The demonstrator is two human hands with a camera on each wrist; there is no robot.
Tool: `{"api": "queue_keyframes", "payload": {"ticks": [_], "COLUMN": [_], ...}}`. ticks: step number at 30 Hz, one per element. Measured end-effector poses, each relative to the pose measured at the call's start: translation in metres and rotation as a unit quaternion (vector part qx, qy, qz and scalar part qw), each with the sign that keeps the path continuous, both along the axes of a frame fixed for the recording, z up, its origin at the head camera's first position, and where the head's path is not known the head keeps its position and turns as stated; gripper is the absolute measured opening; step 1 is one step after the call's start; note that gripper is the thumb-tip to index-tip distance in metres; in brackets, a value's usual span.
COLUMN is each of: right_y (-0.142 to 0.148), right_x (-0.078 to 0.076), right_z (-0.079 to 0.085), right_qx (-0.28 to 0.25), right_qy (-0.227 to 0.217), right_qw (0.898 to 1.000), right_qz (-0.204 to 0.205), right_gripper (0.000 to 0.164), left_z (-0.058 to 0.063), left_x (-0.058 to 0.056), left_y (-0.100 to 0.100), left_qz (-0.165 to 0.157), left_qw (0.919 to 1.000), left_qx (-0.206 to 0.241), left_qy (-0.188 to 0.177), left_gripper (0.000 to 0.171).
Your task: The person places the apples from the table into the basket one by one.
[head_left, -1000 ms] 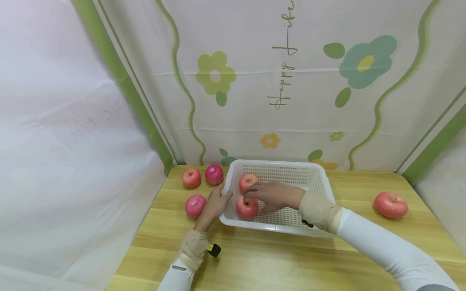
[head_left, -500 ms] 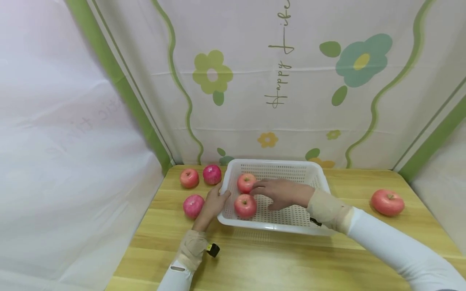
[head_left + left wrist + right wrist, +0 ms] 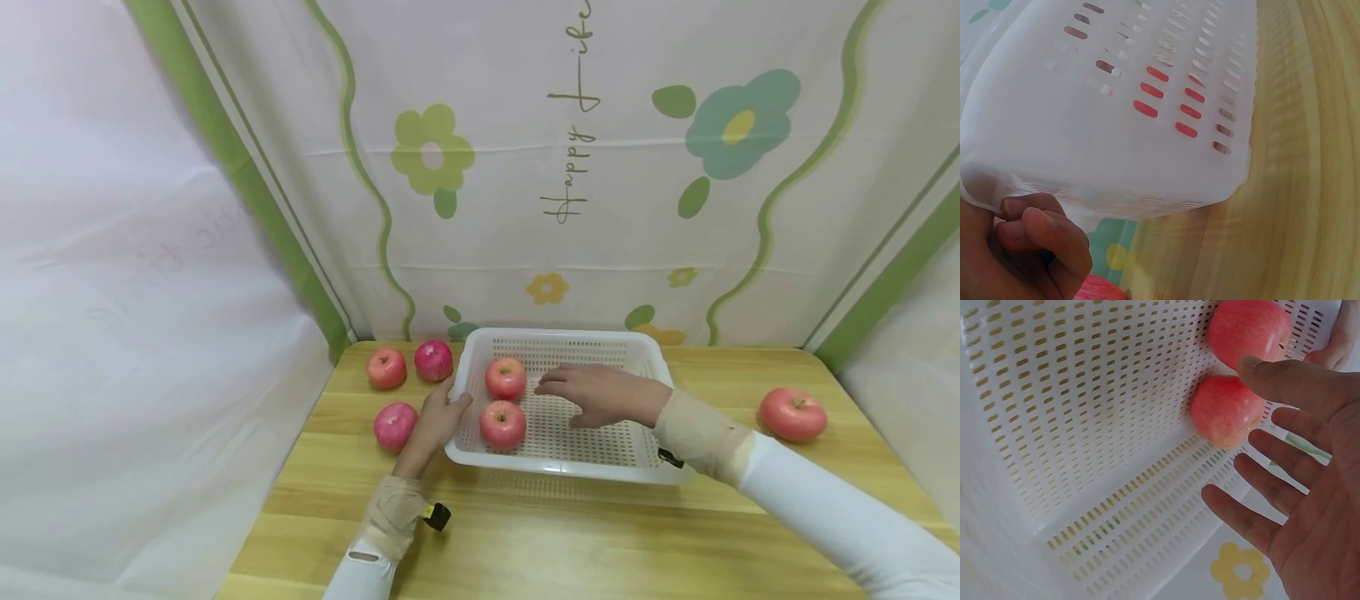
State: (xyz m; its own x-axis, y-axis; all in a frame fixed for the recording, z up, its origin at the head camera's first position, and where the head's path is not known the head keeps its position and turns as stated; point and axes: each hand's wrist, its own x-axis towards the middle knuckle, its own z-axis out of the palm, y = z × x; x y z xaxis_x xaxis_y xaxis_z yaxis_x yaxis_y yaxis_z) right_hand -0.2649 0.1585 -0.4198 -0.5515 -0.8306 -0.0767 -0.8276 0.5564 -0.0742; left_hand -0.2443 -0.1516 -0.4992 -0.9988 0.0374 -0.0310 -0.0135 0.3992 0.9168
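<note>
A white perforated plastic basket (image 3: 562, 468) stands on the wooden table, with two red apples inside at its left end, the rear apple (image 3: 506, 379) and the front apple (image 3: 502, 425). My left hand (image 3: 441, 415) grips the basket's left rim; in the left wrist view its fingers (image 3: 1054, 234) curl under the edge. Over the basket's middle hovers my right hand (image 3: 603, 394), its fingers spread and holding nothing. The right wrist view shows the palm (image 3: 1316, 550) facing the basket, apart from both apples.
Left of the basket lie a red apple (image 3: 387, 369) and two darker pink fruits, one behind (image 3: 433, 360) and one beside my left hand (image 3: 395, 427). A larger red apple-like fruit (image 3: 793, 414) sits at the table's right. A printed curtain (image 3: 480, 250) hangs behind.
My right hand has moved rightward, away from the two apples in the basket, and its fingers have spread. The left hand keeps its grip on the rim.
</note>
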Motion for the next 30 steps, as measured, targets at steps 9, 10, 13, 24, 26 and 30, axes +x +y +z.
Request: {"api": "queue_keyframes", "payload": {"ticks": [9,10,13,24,26,30], "right_y": [0.02,0.022,0.027,0.05,0.055,0.064], "right_x": [0.0,0.0,0.001,0.005,0.005,0.007], "right_z": [-0.003,-0.003,-0.003,-0.003,-0.002,-0.002], "right_qx": [0.0,0.0,0.001,-0.002,-0.006,-0.017], "right_qy": [-0.005,-0.006,-0.002,0.001,0.011,0.024], "right_qw": [0.999,0.999,0.999,0.998,0.998,0.998], "right_qz": [-0.032,-0.036,-0.042,-0.063,-0.058,-0.053], "right_gripper": [0.067,0.067,0.065,0.062,0.062,0.06], "left_z": [0.0,0.0,0.0,-0.001,-0.001,-0.001], "left_x": [0.001,0.001,0.001,-0.001,-0.001,0.0], "left_y": [-0.001,-0.002,-0.003,-0.001,-0.001,-0.001], "left_qz": [0.002,0.003,0.005,-0.002,0.0,0.001], "left_qw": [0.9999,0.9999,1.0,1.0,1.0,1.0], "left_qx": [0.006,0.005,0.004,0.007,0.005,0.005], "left_qy": [-0.008,-0.008,-0.008,-0.003,-0.003,-0.002], "left_gripper": [0.058,0.058,0.058,0.058,0.057,0.057]}}
